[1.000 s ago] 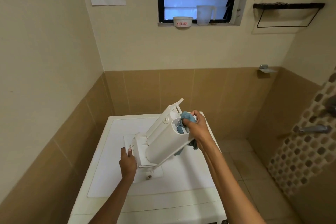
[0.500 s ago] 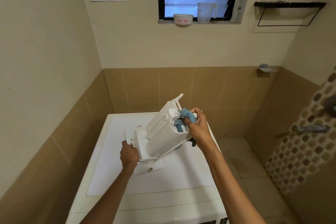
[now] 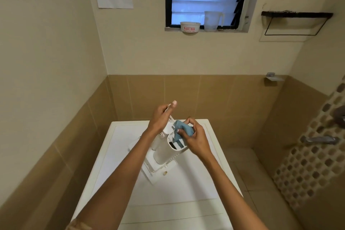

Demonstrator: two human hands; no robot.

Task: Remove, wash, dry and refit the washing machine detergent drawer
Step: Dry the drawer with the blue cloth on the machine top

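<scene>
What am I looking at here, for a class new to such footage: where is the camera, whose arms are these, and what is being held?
There is no robot. A person wears one wide-angle camera on the head, looking forward and down, so both arms entering from below are that person's own. The white surface is the top of a washing machine in a tiled room. Over it, tilted on end, is the white detergent drawer. The left hand grips the drawer's upper end. The right hand holds a blue cloth at the drawer's open compartment, apparently drying it. On the window sill behind stand a white bowl and a clear jug.
</scene>
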